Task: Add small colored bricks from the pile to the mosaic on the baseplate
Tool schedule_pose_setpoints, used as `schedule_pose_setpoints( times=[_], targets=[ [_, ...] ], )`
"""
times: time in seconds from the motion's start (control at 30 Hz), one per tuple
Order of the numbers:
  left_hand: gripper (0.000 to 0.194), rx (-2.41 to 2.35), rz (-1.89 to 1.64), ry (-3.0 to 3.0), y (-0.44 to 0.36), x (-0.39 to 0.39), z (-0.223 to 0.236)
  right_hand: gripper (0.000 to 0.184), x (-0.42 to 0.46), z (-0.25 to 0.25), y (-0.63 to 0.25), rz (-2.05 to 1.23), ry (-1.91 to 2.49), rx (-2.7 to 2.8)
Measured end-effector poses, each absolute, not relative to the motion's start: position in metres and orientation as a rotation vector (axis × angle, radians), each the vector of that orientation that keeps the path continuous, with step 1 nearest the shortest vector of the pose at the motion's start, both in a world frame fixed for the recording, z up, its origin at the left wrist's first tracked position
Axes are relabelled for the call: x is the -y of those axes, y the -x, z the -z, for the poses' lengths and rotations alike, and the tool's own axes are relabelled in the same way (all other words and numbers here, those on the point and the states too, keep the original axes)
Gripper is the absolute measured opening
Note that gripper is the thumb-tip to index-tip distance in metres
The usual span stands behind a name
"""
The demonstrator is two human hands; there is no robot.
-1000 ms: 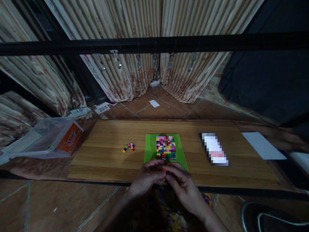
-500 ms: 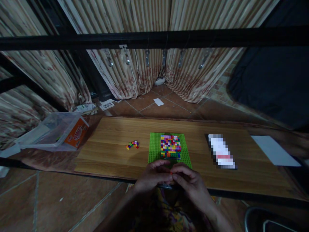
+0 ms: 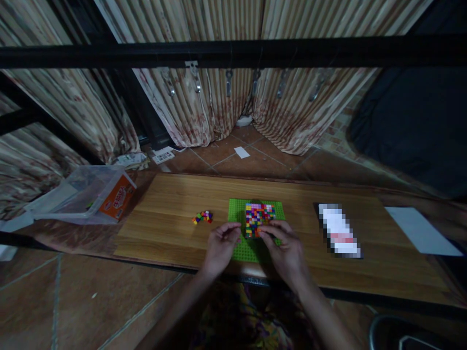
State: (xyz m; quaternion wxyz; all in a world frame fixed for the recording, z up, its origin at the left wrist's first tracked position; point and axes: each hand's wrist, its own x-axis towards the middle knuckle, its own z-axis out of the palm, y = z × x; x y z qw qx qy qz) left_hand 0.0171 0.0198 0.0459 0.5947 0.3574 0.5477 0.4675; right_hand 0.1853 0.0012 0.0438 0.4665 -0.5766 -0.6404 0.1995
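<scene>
A green studded baseplate (image 3: 251, 253) lies on the wooden table, bearing a block of many-coloured toy bricks (image 3: 257, 214). My right hand (image 3: 286, 245) pinches a small orange toy brick (image 3: 259, 230) at the near part of that block, over or against it; I cannot tell if it is pressed down. My left hand (image 3: 222, 245) is at the plate's left edge, thumb and fingers drawn together. Whatever its fingertips hold, if anything, is too small to make out. Left of the plate is a small heap of loose toy bricks (image 3: 203, 217).
A dark-edged flat object with a blurred-out face (image 3: 339, 231) lies to the right on the table (image 3: 168, 194). Farther right is a white sheet (image 3: 423, 228). A clear plastic box (image 3: 91, 194) with an orange label stands at the left. A dark bar (image 3: 219, 54) crosses beyond the table.
My hands were together at the table's near edge around a small orange brick. Now they are apart and farther forward, the right over the brick block with the orange brick, the left beside it.
</scene>
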Motion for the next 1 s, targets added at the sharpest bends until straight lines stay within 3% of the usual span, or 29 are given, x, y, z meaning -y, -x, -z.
schedule_pose_setpoints(
  times=[0.37, 1.0],
  targets=[
    [0.011, -1.272, -1.085, -0.997, -0.031, -0.045, -0.032, 0.018, -0.023, -0.026, -0.177, -0.163, 1.436, 1.781],
    [0.013, -1.213, -1.092, -0.824, -0.032, -0.047, -0.037, 0.017, -0.014, -0.028, -0.176, -0.162, 1.535, 1.677]
  ],
)
